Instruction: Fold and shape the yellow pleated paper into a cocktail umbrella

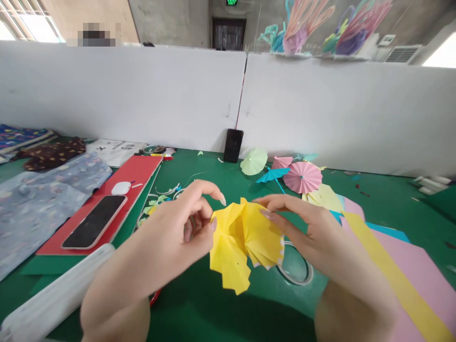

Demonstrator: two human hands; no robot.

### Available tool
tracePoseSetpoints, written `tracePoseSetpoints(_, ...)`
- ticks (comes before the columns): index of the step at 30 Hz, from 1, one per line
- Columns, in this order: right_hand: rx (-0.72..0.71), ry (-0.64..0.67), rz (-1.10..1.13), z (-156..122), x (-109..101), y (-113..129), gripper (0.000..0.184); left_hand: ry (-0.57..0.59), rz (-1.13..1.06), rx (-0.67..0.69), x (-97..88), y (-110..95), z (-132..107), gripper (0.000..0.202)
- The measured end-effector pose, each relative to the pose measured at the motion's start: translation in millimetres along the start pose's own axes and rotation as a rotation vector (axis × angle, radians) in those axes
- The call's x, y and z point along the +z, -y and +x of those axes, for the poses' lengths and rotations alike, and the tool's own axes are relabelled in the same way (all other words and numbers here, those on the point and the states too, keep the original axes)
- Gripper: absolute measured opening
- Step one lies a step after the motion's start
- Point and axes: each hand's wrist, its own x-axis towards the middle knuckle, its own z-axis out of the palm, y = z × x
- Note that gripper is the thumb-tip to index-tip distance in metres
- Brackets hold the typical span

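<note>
Pleated yellow paper between two hands, above the green table

The yellow paper (261,237) is in front of the person, over the near middle of the table (192,308). It shows two fan-like lobes meeting at a creased middle; cannot tell whether it is one piece or two. The lower rim is jagged, and the right lobe has whitish patches along its edge, nature unclear.

Left hand (178,228): thumb and a curled finger close on the left edge of the paper; index finger arched, its tip clear of the sheet. Right hand (306,223): narrow pinch at the top of the right lobe, thumb on the near face, index finger along the upper edge.

Handling, judged by eye: very light, thin, springy along the folds but floppy across them. Likely to crease or tear if pulled hard; slipping seems a minor concern. Best hold: light fingertip pinches near the gathered middle, where the layers stack and stiffen; the loose outer rim would bend first.

Nearby: a white ring (309,273) lies on the table beneath the right hand. Beyond stand small paper umbrellas, one pink (302,177), one blue (272,175), one pale green (254,162).
</note>
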Motion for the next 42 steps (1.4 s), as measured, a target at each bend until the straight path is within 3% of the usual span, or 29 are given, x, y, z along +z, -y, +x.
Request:
tracePoseSetpoints(4,0.041,0.045,0.040,-4,4,7,0.015,-0.071,0.034,0.040,20.3,-24,-12,0.033)
tracePoseSetpoints(9,-0.053,-0.079,0.109,-2,10,5,0.024,-0.121,0.086,0.242,37.9,-50,-20,0.027)
tracePoseSetpoints(12,-0.136,-0.140,0.135,-1,8,3,0.023,-0.240,-0.054,0.298,31.2,-48,-26,0.024)
tracePoseSetpoints(15,-0.230,-0.156,0.152,-2,1,6,0.024,-0.456,-0.149,0.201,14.8,-32,-26,0.025)
tracePoseSetpoints(16,-0.265,-0.154,0.161,-3,-1,8,0.025,-0.464,-0.111,0.179,9.0,-25,-24,0.028)
tracePoseSetpoints(18,-0.335,-0.145,0.184,-5,-3,10,0.027,-0.407,-0.037,0.157,-0.8,-12,-14,0.037)
tracePoseSetpoints(22,-0.415,-0.127,0.267,-7,1,7,0.032,-0.049,-0.116,0.217,-5.9,5,11,0.061)
tracePoseSetpoints(25,-0.443,-0.241,0.319,-6,9,1,0.027,0.072,-0.222,0.254,-1.0,11,22,0.046)
tracePoseSetpoints(28,-0.459,-0.339,0.339,-6,14,-3,0.020,0.041,-0.221,0.253,3.7,14,23,0.021)
tracePoseSetpoints(33,-0.428,-0.300,0.398,-6,12,0,0.020,-0.016,-0.371,0.294,4.9,11,17,0.012)
tracePoseSetpoints(40,-0.514,-0.048,0.341,-4,-2,4,0.013,-0.074,-0.274,0.256,-0.5,2,15,0.019)
tracePoseSetpoints(42,-0.487,-0.045,0.356,-5,-2,1,0.025,-0.086,-0.236,0.237,-1.5,1,15,0.020)
